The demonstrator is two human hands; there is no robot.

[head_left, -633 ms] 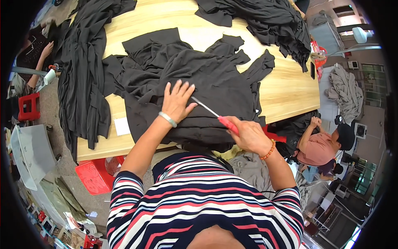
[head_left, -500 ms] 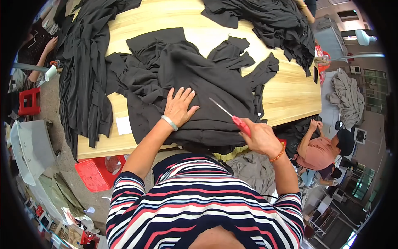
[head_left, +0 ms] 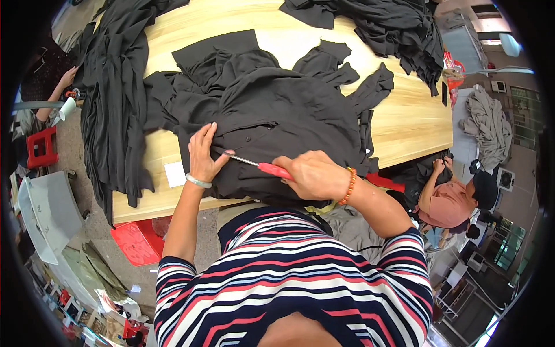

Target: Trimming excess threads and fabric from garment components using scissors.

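Note:
A dark polo-style shirt [head_left: 300,98] lies spread on the table before me, with a placket slit and a small button showing. My left hand [head_left: 203,157] rests on the shirt's left part, fingers stretched, thumb close to the tool's tip. In my right hand [head_left: 318,173] is a red-handled tool [head_left: 274,170] with a narrow metal shaft, pointing left across the shirt. Whether the tip touches the cloth or my thumb I cannot tell. The handle's back end is hidden in my closed fingers.
Dark garments hang over the table's left side [head_left: 118,104], and more lie heaped at the far right [head_left: 399,34]. A white paper slip [head_left: 174,174] lies near my left wrist. A red stool [head_left: 137,242] stands below the table [head_left: 407,124]. Another person [head_left: 448,199] sits at the right.
My left hand has moved left and toward me. My right hand has brought the tool leftward beside it. The shirt's front has shifted, and its placket and button now show.

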